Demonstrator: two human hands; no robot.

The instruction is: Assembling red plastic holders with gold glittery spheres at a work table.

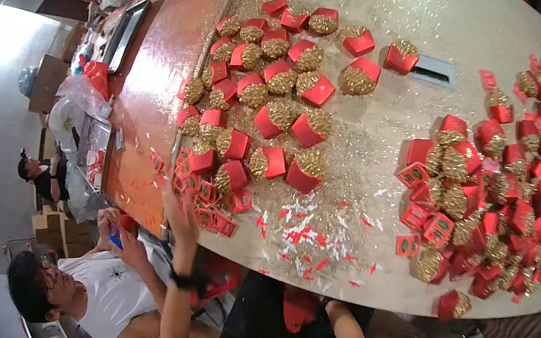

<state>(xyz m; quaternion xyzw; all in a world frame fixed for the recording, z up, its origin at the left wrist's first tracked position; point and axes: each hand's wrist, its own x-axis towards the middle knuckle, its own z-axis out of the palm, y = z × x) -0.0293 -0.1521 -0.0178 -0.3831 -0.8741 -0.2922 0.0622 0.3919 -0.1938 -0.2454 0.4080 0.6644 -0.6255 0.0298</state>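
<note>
Red-gold ornaments (522,217) crowd the table (378,130) around loose little bits (302,236), left hand's (184,223) at the tags (207,192), right hand's hidden, and honestly can't tell either grip.

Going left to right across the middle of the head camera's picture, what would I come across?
Blue object in a co-worker's hands → wearer's left hand → scattered small red and white pieces → big heap of red-and-gold ornaments.
</note>
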